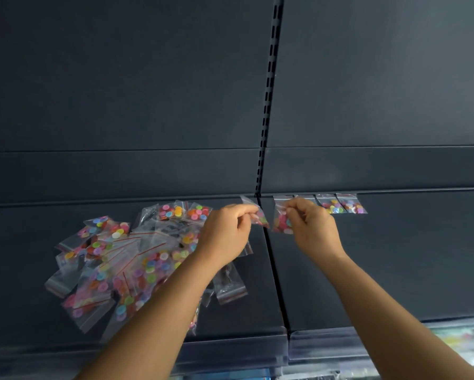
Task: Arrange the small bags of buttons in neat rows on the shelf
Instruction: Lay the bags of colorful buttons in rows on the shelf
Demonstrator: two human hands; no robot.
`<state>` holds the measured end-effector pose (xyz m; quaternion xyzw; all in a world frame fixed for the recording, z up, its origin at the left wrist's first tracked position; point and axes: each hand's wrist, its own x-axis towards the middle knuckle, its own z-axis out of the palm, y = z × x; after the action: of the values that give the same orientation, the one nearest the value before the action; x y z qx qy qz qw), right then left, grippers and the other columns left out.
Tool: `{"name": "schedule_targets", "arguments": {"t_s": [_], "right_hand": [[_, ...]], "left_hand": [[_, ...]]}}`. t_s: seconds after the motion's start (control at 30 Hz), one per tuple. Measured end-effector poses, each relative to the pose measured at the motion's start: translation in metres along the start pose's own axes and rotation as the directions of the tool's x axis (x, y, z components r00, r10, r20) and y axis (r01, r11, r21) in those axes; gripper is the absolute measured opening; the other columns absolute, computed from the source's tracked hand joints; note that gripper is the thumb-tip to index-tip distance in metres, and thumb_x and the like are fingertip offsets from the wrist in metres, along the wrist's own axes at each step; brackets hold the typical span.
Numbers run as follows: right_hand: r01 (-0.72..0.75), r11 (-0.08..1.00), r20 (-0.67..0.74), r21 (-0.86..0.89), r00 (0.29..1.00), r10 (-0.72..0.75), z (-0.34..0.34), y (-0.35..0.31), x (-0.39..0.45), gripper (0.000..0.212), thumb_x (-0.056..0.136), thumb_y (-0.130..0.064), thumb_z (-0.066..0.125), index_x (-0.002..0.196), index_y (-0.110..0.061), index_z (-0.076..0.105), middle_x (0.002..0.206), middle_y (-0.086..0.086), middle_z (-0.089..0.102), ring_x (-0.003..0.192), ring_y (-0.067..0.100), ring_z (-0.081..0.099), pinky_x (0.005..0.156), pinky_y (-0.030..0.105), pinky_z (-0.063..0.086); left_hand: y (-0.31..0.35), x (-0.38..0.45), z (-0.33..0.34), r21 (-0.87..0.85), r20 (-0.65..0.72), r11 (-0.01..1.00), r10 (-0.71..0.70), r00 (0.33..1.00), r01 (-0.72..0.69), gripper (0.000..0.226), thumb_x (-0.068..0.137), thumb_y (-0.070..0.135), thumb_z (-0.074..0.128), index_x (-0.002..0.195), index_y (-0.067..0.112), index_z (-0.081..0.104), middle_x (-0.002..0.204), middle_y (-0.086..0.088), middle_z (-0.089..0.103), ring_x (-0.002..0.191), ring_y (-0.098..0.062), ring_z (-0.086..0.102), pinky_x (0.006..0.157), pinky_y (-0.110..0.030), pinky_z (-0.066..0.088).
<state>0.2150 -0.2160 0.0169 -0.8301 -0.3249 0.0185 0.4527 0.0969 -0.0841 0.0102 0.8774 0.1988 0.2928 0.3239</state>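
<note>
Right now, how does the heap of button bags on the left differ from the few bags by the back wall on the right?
The heap holds many bags, overlapping at all angles; the back row shows only a few, side by side along the wall. The heap sprawls across the left shelf panel; the row sits on the right one. Both are clear bags of colourful buttons.

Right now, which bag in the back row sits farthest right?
The bag of mostly pink and purple buttons at the row's right end; the others lie left of it.
</note>
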Motion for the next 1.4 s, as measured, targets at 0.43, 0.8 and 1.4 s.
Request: {"name": "schedule_targets", "arguments": {"t_s": [0.43, 0.8, 1.4], "right_hand": [[-0.101, 0.991, 0.063, 0.084, 0.993, 0.096, -0.066, 0.061, 0.008, 0.017, 0.089, -0.018, 0.056, 0.077, -0.027, 0.063, 0.071, -0.013, 0.065, 0.061, 0.001, 0.056, 0.05, 0.01, 0.04], [0.014, 0.983, 0.205, -0.181, 0.979, 0.023, -0.063, 0.09, 0.017, 0.023, 0.09, -0.019, 0.058, 0.112, -0.022, 0.062, 0.106, -0.003, 0.065, 0.088, 0.015, 0.061, 0.073, 0.02, 0.045], [0.258, 0.904, 0.292, -0.341, 0.943, -0.159, -0.066, 0.098, -0.002, 0.023, 0.091, -0.028, 0.058, 0.111, -0.023, 0.068, 0.119, -0.004, 0.061, 0.107, 0.02, 0.047, 0.079, 0.022, 0.033]], "left_hand": [[0.056, -0.001, 0.075, -0.27, 0.095, 0.899, -0.331, 0.939, 0.344, 0.023, 0.082, 0.01, 0.066, 0.096, 0.029, 0.065, 0.092, 0.009, 0.064, 0.08, -0.016, 0.063, 0.075, -0.033, 0.056], [0.053, -0.012, 0.1, 0.172, 0.087, 0.952, -0.272, 0.958, 0.255, 0.034, 0.086, 0.02, 0.065, 0.118, 0.025, 0.059, 0.121, 0.006, 0.051, 0.103, -0.012, 0.054, 0.083, -0.018, 0.042], [0.049, -0.02, 0.105, 0.355, 0.192, 0.93, 0.021, 0.981, -0.09, 0.032, 0.096, 0.027, 0.049, 0.125, 0.017, 0.06, 0.128, 0.006, 0.056, 0.117, -0.013, 0.043, 0.095, -0.025, 0.039]]}}
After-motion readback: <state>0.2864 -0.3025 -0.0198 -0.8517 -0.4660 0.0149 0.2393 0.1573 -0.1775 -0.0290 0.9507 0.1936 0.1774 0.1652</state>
